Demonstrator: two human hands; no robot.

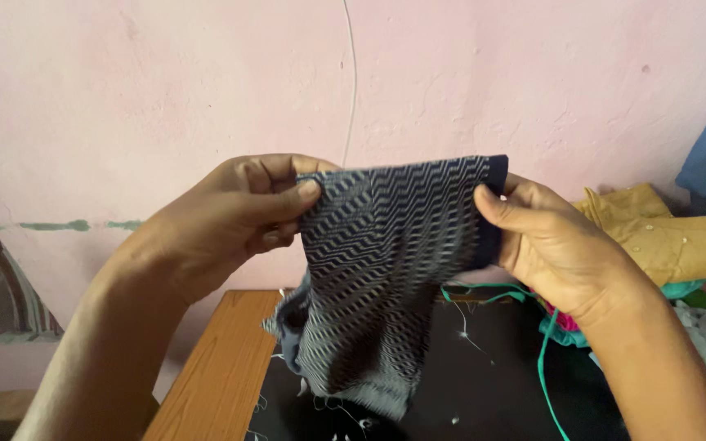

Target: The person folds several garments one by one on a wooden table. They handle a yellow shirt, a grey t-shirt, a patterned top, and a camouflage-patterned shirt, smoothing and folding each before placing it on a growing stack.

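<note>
Holding a zigzag-patterned dark blue cloth (386,269) up before the pink wall (165,90).

I have my left hand (234,216) pinching its upper left edge, thumb on top, and my right hand (549,241) gripping the right edge; its lower end hangs above the bench (222,367).

Both my forearms reach up and inward from the lower corners, bare to the wrist, my left hand (234,214) curled with thumb laid flat over bent fingers in a pinch, my right hand (553,241) opposite it at like height, thumb forward, fingers tucked behind.
</note>
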